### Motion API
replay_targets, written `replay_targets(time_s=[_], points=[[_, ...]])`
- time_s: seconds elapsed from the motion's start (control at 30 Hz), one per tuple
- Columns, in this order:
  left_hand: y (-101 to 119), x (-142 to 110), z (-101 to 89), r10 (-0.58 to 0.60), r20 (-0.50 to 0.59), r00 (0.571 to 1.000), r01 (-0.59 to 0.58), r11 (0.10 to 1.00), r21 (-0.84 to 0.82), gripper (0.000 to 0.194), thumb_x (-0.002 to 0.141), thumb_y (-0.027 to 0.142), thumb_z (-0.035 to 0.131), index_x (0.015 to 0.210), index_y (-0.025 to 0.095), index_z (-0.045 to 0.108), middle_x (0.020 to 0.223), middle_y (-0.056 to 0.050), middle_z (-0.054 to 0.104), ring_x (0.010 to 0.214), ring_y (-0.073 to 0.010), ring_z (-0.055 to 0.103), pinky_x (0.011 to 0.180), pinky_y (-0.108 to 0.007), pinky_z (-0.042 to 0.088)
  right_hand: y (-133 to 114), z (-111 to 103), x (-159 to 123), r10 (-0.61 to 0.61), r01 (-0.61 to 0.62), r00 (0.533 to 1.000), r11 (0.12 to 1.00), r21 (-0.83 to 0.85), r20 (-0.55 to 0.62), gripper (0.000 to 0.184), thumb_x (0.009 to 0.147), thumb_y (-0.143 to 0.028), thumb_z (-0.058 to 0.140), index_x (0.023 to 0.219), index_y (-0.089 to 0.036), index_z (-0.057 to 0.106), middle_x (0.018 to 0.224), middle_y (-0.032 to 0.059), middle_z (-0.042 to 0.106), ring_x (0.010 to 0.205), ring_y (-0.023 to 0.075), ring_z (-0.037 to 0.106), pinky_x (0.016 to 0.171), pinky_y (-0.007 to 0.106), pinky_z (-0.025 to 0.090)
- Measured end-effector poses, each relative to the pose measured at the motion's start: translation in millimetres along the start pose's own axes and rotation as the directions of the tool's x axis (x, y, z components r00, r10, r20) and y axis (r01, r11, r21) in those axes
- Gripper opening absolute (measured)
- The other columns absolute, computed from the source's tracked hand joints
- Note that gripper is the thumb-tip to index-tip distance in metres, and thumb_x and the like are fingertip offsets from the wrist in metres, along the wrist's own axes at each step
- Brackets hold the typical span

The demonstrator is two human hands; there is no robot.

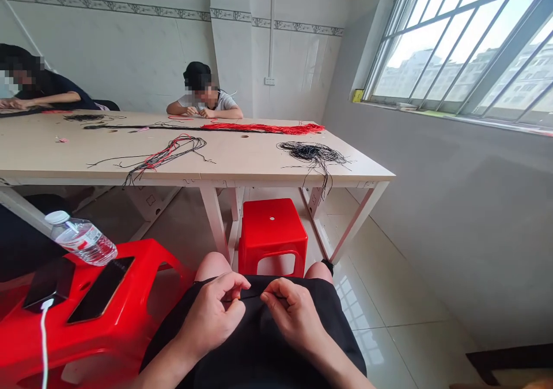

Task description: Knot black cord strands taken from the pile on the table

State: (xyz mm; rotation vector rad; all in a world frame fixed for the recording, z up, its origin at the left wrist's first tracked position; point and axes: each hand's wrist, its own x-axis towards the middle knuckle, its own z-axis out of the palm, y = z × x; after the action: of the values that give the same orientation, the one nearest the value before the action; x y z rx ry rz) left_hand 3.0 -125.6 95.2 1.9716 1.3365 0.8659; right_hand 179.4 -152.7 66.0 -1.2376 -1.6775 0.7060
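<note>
Closely, left hand (pixel 211 315) and right hand (pixel 294 314) pinch black cord (pixel 254 297).

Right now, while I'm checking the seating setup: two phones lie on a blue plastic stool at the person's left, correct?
Not quite: the plastic stool is red, not blue, as the head view shows. The phone and the other phone do lie on it at the person's left.

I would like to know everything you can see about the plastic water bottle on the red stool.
The clear plastic water bottle lies tilted on its side, its white screw cap pointing up and to the left. Water fills part of it, and a white label with red print wraps its middle, though the print is too small to read. Its lower end rests on the red plastic stool, just above a black phone, and its upper part extends over the stool's edge, in front of dark cloth.
</note>
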Motion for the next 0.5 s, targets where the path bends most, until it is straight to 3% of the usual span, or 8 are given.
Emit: replay_targets(time_s=[0.23, 0.5], points=[[-19.6, -2.1, -6.6, -0.069, -0.044, 0.997, 0.067, 0.997, -0.033, 0.019, 0.066, 0.015, 0.049, 0.079, 0.019, 0.062, 0.071, 0.0, 0.056, 0.065, -0.0139, 0.056, 0.061, -0.023, 0.048, 7.0, -13.1, 0.6, 0.038, -0.038, 0.999, 0.999, -0.014, -0.02, 0.022, 0.086, -0.031, 0.05, 0.071, -0.019, 0.059, 0.06, 0.0011, 0.059, 0.052, 0.0123, 0.051, 0.049, 0.022, 0.038], [-17.6, -2.5, -10.5, -0.206, 0.184, 0.961, 0.252, 0.926, -0.28, 0.019, 0.074, 0.028, 0.058, 0.09, 0.018, 0.063, 0.078, -0.002, 0.058, 0.074, -0.015, 0.056, 0.071, -0.026, 0.047, 9.3, -25.1, 7.7, 0.014, -0.016, 0.998, 0.999, -0.04, -0.068, 0.022, 0.086, -0.032, 0.051, 0.071, -0.018, 0.058, 0.06, 0.0006, 0.058, 0.054, 0.0115, 0.052, 0.051, 0.02, 0.039]])
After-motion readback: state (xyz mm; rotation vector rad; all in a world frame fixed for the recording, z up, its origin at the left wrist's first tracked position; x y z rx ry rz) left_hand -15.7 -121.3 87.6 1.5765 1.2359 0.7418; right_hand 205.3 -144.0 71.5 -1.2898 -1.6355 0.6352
